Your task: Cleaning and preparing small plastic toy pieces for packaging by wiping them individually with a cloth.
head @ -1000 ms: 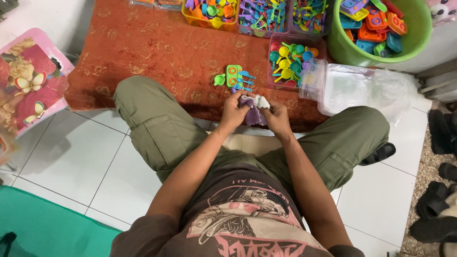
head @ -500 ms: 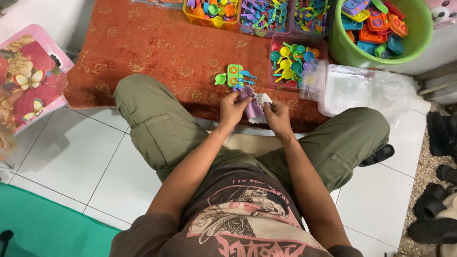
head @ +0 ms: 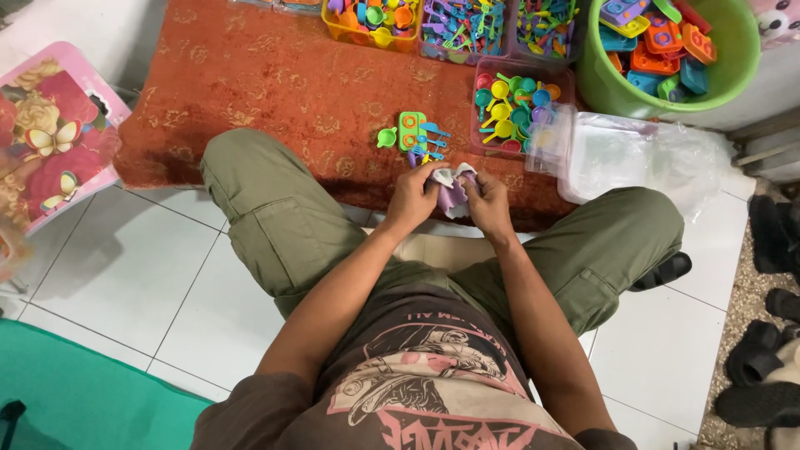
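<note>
My left hand (head: 414,198) and my right hand (head: 488,202) together hold a small clear plastic packet with purple toy pieces (head: 453,190) inside, just above the near edge of the orange-red patterned cloth (head: 283,92). Both hands pinch the packet from either side. Right beyond them on the cloth lies a small set of toy pieces (head: 412,133): a green tray with orange spots, a green cup and blue utensils. I sit with my knees spread in olive trousers.
Clear tubs of colourful toy parts (head: 515,104) line the cloth's far side, next to a green bucket (head: 733,58) of plastic trays. A pile of clear bags (head: 642,154) lies at right. A pink floral stool (head: 50,133) stands left; dark shoes (head: 771,367) sit far right.
Both hands have stayed at the packet, shifting it slightly as the fingers work on it. Nothing else has moved.
</note>
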